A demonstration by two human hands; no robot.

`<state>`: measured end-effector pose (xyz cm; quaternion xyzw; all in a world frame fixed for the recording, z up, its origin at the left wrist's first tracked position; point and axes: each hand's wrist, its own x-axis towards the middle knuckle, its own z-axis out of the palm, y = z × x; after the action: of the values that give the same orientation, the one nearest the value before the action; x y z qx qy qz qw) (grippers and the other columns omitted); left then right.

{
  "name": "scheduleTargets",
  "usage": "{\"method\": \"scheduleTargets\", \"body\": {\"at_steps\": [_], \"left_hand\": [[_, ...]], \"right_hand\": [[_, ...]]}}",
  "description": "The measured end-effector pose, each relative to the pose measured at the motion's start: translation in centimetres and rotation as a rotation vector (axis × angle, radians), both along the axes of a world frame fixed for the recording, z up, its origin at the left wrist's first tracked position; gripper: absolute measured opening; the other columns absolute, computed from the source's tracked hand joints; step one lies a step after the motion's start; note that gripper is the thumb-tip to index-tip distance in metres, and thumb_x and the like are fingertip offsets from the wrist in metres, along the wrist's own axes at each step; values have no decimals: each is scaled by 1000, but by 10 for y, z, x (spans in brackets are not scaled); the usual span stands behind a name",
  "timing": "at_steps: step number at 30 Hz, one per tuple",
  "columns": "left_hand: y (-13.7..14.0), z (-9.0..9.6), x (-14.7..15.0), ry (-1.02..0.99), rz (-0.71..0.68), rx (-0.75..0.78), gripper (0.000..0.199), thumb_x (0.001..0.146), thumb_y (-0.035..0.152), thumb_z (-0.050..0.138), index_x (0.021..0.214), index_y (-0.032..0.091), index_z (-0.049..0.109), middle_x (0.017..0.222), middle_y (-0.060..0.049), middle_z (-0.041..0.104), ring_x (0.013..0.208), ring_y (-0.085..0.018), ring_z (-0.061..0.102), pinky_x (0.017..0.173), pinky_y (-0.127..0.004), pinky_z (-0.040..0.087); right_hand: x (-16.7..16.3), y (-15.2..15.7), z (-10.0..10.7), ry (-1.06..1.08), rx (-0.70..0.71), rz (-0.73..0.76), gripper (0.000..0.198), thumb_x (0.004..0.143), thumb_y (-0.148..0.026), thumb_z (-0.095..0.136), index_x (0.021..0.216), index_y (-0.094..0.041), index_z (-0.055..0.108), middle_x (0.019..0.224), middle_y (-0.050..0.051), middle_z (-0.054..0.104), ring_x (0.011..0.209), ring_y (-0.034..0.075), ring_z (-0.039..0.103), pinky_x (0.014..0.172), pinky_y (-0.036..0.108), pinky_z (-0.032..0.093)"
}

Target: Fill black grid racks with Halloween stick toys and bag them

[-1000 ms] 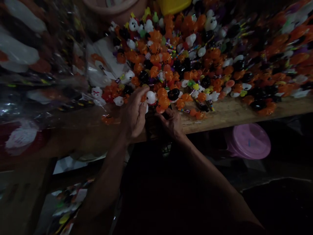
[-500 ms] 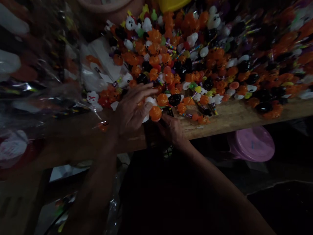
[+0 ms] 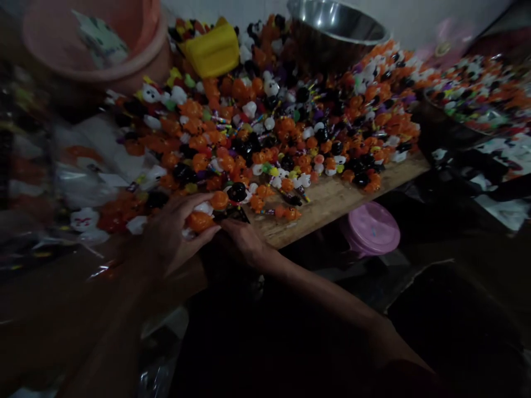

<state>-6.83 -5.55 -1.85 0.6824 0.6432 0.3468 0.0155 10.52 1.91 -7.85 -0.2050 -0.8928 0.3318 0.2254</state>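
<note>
My left hand (image 3: 176, 229) curves around a small cluster of glossy plastic figures at the front edge of the wooden table. Between its thumb and fingers sits an orange figure (image 3: 201, 221), with white pieces beside it. A round orange piece (image 3: 219, 200) and a shiny black one (image 3: 237, 192) lie just past the fingertips. Close by on the right, my right hand (image 3: 244, 239) has its fingers bent in by a dark, flat-looking item (image 3: 235, 215). What those fingers hold, if anything, is lost in shadow.
A large heap of orange, black and white figures (image 3: 286, 130) covers the wooden table (image 3: 323, 202). Behind stand a pink tub (image 3: 153, 63), a yellow container (image 3: 213, 50) and a metal bowl (image 3: 340, 33). Clear plastic bags (image 3: 74, 166) lie left. A pink stool (image 3: 374, 228) stands below.
The view has swung right and up, bringing the metal bowl into sight. My left thumb and fingers have come around the orange figure. My right hand stays close beside it.
</note>
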Motion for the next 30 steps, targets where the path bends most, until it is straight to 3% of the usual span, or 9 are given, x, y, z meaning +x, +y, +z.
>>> {"method": "scheduleTargets", "body": {"at_steps": [2,4,8,10,15,20,22,26,30], "left_hand": [[-2,1,1,-5,40,-22,52,89,43,69,138,31,59,132,-5,70,118,-30,69,105,-45,57],[-2,1,1,11,54,-31,51,90,44,67,139,31,58,131,-6,71,117,-31,70,103,-45,58],[0,1,0,38,65,-40,51,90,49,64,138,33,58,130,-5,71,114,-32,71,97,-46,60],[0,1,-2,41,92,-66,52,90,53,61,139,34,57,131,-5,71,113,-34,71,95,-48,62],[-3,0,-5,79,149,-135,62,88,61,60,146,42,50,134,-2,69,113,-39,70,90,-54,64],[-4,4,7,118,109,-108,66,92,54,57,155,50,35,140,3,64,121,-40,67,102,-60,59],[-2,10,11,113,129,-118,68,92,57,56,156,48,34,147,1,59,130,-41,61,109,-64,54],[-5,31,10,156,147,4,73,92,63,56,158,48,30,159,3,47,145,-44,45,121,-74,38],[-30,42,23,110,106,80,71,91,44,65,153,58,33,156,15,49,149,-37,43,126,-71,35]], "right_hand": [[21,11,11,86,31,-42,18,102,-25,55,116,-20,65,113,9,75,99,19,72,85,29,57],[46,34,25,121,100,-175,24,104,-28,50,118,-20,68,111,9,76,97,19,72,85,29,56],[90,104,51,-193,233,-621,21,97,-22,52,94,-19,73,92,8,76,79,19,68,69,29,46],[106,130,57,-345,270,-734,23,95,-20,52,85,-18,71,83,9,73,71,18,62,65,29,39],[123,141,35,-516,279,-750,19,94,-32,61,87,-17,70,82,11,72,71,20,60,65,31,37],[124,136,8,-515,254,-734,12,91,-24,60,94,-17,71,97,13,73,86,24,63,73,32,43],[128,138,7,-482,236,-733,12,90,-21,59,90,-17,70,98,14,72,86,24,63,75,32,44],[137,142,8,-408,211,-718,15,90,-24,57,89,-18,71,96,14,72,85,24,62,75,33,45],[140,138,6,-321,160,-714,19,90,-24,57,98,-17,72,100,13,72,83,23,61,72,32,45]]}}
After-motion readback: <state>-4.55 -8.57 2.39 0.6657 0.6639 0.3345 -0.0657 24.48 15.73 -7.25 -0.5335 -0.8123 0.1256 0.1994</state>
